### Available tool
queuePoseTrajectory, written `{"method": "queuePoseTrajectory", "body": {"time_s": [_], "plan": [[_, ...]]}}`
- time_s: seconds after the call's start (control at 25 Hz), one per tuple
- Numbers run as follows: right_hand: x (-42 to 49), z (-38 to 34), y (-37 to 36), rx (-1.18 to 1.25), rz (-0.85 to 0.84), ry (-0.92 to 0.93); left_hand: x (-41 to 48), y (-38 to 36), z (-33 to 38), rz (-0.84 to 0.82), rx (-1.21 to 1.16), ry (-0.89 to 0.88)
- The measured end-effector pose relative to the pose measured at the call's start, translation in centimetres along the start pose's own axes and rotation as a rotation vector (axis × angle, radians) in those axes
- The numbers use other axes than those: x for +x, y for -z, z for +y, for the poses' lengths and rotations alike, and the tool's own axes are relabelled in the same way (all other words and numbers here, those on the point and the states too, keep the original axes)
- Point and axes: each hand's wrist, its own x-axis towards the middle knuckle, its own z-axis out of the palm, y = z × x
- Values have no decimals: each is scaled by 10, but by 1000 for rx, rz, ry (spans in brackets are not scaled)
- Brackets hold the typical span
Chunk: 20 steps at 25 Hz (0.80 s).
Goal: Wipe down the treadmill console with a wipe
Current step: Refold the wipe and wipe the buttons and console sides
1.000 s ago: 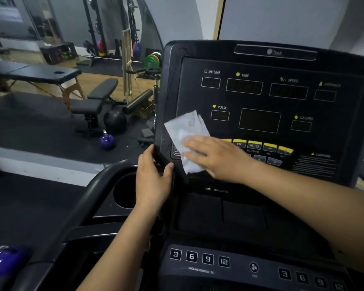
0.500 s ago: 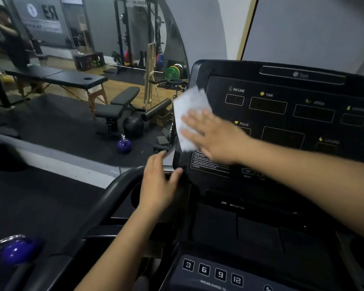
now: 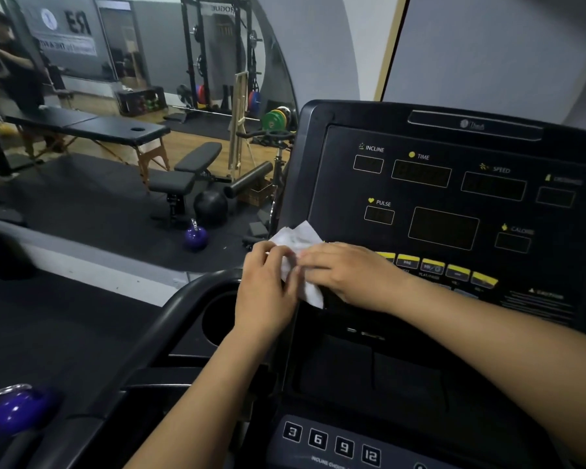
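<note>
Wipe (image 3: 297,239) lowered, crumpled white, left hand (image 3: 264,294) pinching, right hand (image 3: 351,275) pressing

You're in a gym: treadmill console (image 3: 454,204) at right, squat rack (image 3: 217,52), weight plates (image 3: 275,120), bench (image 3: 190,170) and kettlebell (image 3: 196,236) at upper left.

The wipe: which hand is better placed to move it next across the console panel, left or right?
Probably the right. The right hand lies over the wipe on the console, whose panel extends to its right. The left hand only pinches the wipe's edge at the console's left border.
</note>
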Motion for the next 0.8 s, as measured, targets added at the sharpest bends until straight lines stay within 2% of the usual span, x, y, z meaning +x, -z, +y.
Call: {"method": "queuePoseTrajectory", "body": {"time_s": [0.08,0.16,0.2,0.28,0.36,0.48,0.56,0.64,0.72,0.8], "plan": [[11,-6,17,259,109,-221,4,12,7,82,24,46],[22,-4,37,546,262,-447,6,29,13,179,-135,54],[25,0,46,696,281,-527,8,36,16,156,-324,47],[29,5,57,1021,256,-657,16,49,23,-44,-680,92],[29,4,58,1333,248,-783,22,52,31,-210,-770,160],[20,2,53,1746,205,-897,22,47,38,-176,-770,349],[12,-5,45,1687,134,-986,22,42,35,-109,-841,501],[6,-15,33,1492,163,-1106,22,40,34,-74,-880,586],[3,-20,28,1421,290,-1103,20,41,32,-66,-837,538],[0,-21,33,1350,374,-994,19,48,30,-79,-679,401]]}}
